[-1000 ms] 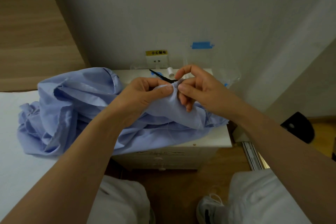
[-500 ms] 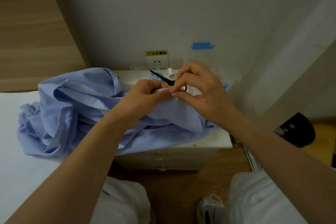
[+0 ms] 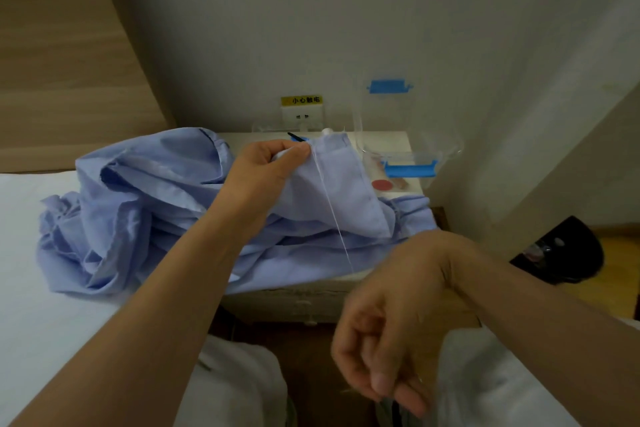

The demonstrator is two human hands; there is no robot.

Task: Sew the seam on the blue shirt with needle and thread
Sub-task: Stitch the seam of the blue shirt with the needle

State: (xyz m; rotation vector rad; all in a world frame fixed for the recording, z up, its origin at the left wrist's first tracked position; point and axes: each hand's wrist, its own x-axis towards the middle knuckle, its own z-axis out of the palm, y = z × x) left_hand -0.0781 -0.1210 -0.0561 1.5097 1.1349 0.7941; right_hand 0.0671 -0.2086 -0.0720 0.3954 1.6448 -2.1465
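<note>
The blue shirt [image 3: 145,204] lies heaped across the bed [image 3: 34,305] and the small desk [image 3: 381,140], its seam edge lifted clear, probably so the thread [image 3: 332,211] can run taut from the stitch down toward the lap. The left hand [image 3: 266,170] pinches that edge between thumb and curled fingers to steady the cloth. The right hand [image 3: 384,333], held low, has its fingers curled tight, seemingly on the thread's end; the needle is too small to make out.

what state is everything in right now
shirt, crumpled, one edge lifted
left hand, pinches the shirt's edge
right hand, fingers curled, holds the thread
thread, taut from shirt edge to right hand
clear box, lid open
</note>
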